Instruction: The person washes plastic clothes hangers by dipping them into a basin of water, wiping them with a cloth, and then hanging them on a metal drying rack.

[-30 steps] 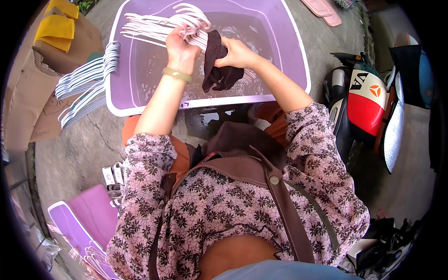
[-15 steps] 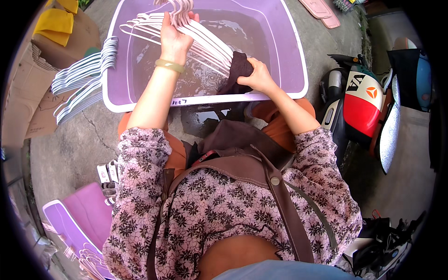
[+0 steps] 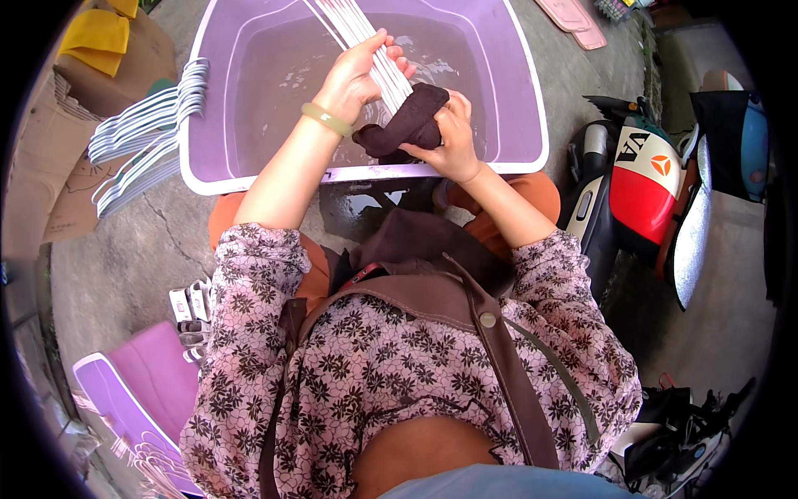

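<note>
My left hand (image 3: 364,73) is closed round a bundle of pale pink clothes hangers (image 3: 352,27), whose upper ends run out past the top of the picture. Round the bundle's near end a dark brown cloth (image 3: 404,125) is wrapped, and my right hand (image 3: 453,137) grips it from the right. Both hands are above the purple tub (image 3: 504,83), close to its near white rim. Murky water (image 3: 283,83) fills the bottom of the tub. The cloth hides the ends of the hangers.
White-grey hangers (image 3: 150,125) hang over the tub's left rim. Cardboard boxes (image 3: 41,158) stand at the far left, a yellow cloth (image 3: 96,37) on top. A red and white scooter (image 3: 644,187) is parked at right. Another purple tub (image 3: 150,382) with pink hangers sits at lower left.
The hangers have swung more upright, their hooks now out of view. My left hand has moved down and right along them. The brown cloth now wraps round their near end, lifted clear of the water.
</note>
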A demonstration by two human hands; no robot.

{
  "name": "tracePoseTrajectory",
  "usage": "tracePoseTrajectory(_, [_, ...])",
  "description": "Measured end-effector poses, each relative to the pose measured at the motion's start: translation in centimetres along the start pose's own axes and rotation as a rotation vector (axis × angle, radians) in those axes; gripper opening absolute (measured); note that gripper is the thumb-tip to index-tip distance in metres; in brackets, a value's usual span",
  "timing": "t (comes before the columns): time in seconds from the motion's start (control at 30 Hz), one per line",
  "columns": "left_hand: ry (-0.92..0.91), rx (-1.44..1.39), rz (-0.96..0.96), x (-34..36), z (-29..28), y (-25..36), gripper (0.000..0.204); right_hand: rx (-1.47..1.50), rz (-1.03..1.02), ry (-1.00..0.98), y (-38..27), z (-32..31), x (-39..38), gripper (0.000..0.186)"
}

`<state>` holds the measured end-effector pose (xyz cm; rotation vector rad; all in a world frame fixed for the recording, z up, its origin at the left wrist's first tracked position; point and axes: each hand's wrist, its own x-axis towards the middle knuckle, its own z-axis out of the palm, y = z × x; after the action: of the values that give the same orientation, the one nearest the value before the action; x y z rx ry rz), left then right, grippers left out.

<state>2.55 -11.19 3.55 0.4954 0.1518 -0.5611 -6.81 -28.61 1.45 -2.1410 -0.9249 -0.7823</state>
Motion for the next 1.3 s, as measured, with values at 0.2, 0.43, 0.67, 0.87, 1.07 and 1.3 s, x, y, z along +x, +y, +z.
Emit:
tracePoseTrajectory(0.2, [-0.037, -0.092, -0.183, -0.3, -0.3, -0.2, 0.028, -0.030, -0.301, -0.173, 3.2, 0.1, 1.1, 0.027])
tracePoseTrajectory(0.43, [-0.037, -0.311, -0.344, -1.8, -0.1, -0.2, 0.028, -0.073, -0.058, -0.294, 7.4, 2.6, 1.1, 0.034])
tracePoseTrajectory(0.67, [-0.099, 0.101, -0.289, -3.9, 0.4, 1.3, 0.031, 0.158, 0.284, -0.087, 9.3, 2.2, 0.2, 0.047])
tracePoseTrajectory(0.87, [-0.191, 0.214, -0.335, -3.3, -0.8, 1.0, 0.033, 1.338, 0.899, -0.177, 4.1, 1.4, 2.4, 0.044])
tracePoseTrajectory(1.07, [-0.116, 0.453, -0.310, -3.5, -0.4, -0.9, 0.036, 0.913, 0.810, -0.257, 6.4, 7.6, -1.3, 0.041])
tracePoseTrajectory(1.3, [-0.058, 0.787, -0.092, -4.7, 1.9, -2.0, 0.040, 0.987, 1.297, -0.103, -0.6, 4.0, 3.7, 0.047])
